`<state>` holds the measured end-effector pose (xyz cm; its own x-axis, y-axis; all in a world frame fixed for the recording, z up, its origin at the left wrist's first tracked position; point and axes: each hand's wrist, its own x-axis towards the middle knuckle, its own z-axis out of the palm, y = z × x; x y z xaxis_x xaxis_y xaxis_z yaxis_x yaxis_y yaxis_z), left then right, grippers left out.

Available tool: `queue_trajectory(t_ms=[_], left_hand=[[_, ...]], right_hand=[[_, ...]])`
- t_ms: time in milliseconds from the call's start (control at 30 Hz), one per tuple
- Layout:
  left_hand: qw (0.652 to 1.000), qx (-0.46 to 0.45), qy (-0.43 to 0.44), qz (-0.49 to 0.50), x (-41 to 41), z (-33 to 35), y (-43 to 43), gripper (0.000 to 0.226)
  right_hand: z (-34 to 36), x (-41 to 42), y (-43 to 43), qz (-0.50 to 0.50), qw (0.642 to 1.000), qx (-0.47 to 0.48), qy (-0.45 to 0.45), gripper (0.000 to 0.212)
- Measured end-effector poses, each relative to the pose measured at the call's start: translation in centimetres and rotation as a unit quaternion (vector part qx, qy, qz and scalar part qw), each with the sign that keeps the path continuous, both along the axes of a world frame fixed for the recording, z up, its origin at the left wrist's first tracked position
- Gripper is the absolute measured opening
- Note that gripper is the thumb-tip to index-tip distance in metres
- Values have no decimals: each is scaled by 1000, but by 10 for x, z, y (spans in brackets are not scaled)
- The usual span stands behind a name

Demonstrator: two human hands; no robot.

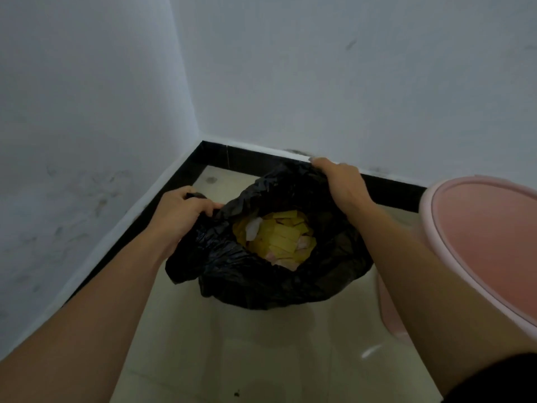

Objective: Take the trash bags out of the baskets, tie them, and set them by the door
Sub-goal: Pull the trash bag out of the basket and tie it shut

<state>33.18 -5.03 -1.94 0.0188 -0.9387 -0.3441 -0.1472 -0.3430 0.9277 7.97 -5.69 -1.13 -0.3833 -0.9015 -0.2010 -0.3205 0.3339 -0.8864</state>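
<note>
Tiled corner floor (232, 359) | black trash bag (261, 274), mouth open, just beside pink basket (470, 228) | our left hand (180, 212) and right hand (340, 181) grip its rim, fingers curled | risk, we judge: uneven pulling tears plastic, spilling yellow paper scraps (280, 237)

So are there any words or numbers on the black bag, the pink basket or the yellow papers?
None that can be read.
The black trash bag and the pink basket show no label.
The yellow papers look blank; any print on them is too small to tell.
</note>
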Motion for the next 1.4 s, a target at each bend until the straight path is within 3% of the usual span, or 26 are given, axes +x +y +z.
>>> queue_trajectory(t_ms=[67, 167, 233, 300, 367, 433, 500, 600, 700, 767, 867, 933, 1033, 1133, 1233, 1300, 1367, 1400], left_hand=[[999, -9, -46, -13, 2, 0, -2, 28], [986, 3, -144, -89, 2, -1, -3, 51], [960, 31, -211, -179, -3, 2, -2, 62], [930, 56, -259, -256, -9, 3, -2, 66], [913, 63, -286, -284, -15, 3, -2, 53], [912, 46, -295, -281, -21, 2, -2, 27], [923, -3, -298, -243, -26, -1, -5, 16], [928, -63, -318, -182, -27, -5, -7, 14], [903, -114, -385, -157, -26, -8, -6, 12], [886, -181, -417, -90, -23, -10, -7, 19], [852, -296, -431, 10, -19, -9, -9, 25], [838, -325, -438, 12, -21, -7, -9, 24], [792, -403, -456, -48, -35, -3, 4, 28], [728, -493, -436, -193, -63, 5, 31, 42], [684, -362, -507, -380, -100, -8, 64, 70], [646, -268, -573, -427, -115, -30, 78, 85], [626, -253, -604, -423, -120, -42, 83, 70], [644, -252, -591, -414, -120, -43, 82, 53]], right_hand=[[-3, -1, -4, 0, 999, 42, -26, 66], [-8, -3, -1, 63, 993, 93, 22, 32], [-7, -5, 3, 93, 992, 66, 53, 12], [-4, -8, 5, 89, 993, 11, 76, 32], [4, -10, 6, 78, 990, -53, 106, 42], [13, -13, 8, 82, 982, -100, 140, 41], [21, -20, 10, 91, 967, -119, 204, 40], [23, -35, 9, 76, 952, -126, 268, 38], [20, -47, 10, 5, 940, -142, 309, 26], [20, -54, 14, -15, 939, -134, 316, 9], [25, -59, 18, -34, 979, -77, 188, 26], [32, -59, 21, -29, 992, -41, 114, 22], [44, -58, 28, 12, 998, 21, 53, 44], [56, -58, 39, 43, 993, 106, 22, 51], [58, -58, 46, 63, 988, 138, -29, 41], [56, -56, 48, 49, 986, 125, -102, 38], [56, -54, 51, 10, 974, 96, -203, 37], [56, -54, 52, -12, 965, 77, -249, 35]])
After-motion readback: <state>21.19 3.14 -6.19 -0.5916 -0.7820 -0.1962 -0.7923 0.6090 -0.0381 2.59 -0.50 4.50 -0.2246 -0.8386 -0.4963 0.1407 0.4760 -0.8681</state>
